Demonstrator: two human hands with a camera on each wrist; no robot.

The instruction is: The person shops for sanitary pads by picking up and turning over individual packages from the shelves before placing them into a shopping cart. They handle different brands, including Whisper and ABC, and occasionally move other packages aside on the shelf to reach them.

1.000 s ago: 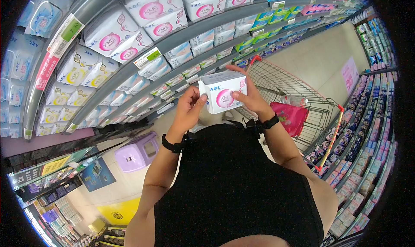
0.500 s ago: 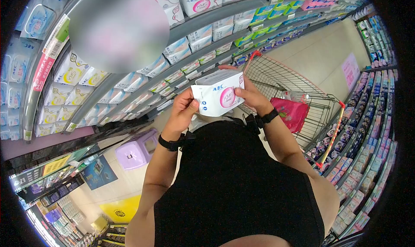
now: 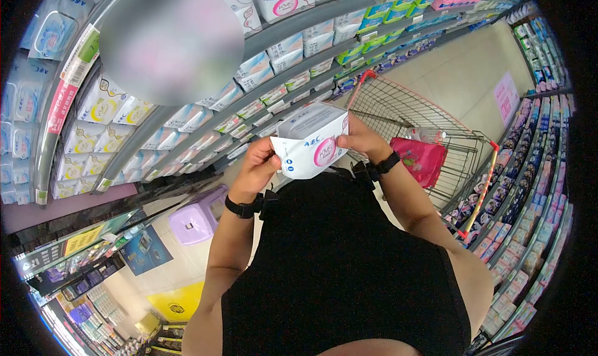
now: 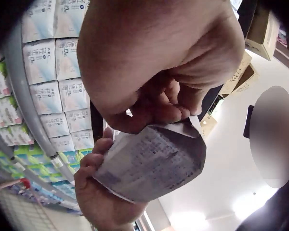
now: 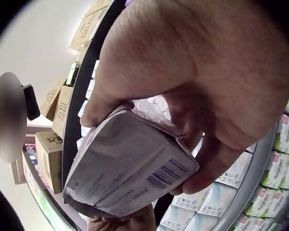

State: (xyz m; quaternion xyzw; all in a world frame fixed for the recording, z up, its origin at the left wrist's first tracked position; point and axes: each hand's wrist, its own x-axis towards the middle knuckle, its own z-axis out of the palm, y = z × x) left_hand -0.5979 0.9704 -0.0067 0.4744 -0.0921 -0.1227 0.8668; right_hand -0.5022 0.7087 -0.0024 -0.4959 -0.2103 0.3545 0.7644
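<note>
A white pack of sanitary pads point(image 3: 306, 153) with a pink oval "KMS" print and blue "ABC" lettering is held in front of the chest. My left hand point(image 3: 254, 168) pinches its left end between thumb and fingers, where the wrapper sticks out as a flap. Around the opposite end grips my right hand point(image 3: 364, 141), thumb on the printed front. Printed text covers the side of the pack point(image 4: 154, 163) in the left wrist view. A purple barcode shows on the pack point(image 5: 130, 168) in the right wrist view.
Shelves point(image 3: 261, 44) stacked with similar packs curve along the left and ahead. A wire shopping cart point(image 3: 398, 107) with a pink bag point(image 3: 420, 163) stands at the right, beside another stocked shelf point(image 3: 517, 219). On the floor at the left is a purple stool point(image 3: 190, 224).
The pack has shifted left and a little lower, and has tilted so more of its top face shows. Both hands have moved with it, still holding its ends.
</note>
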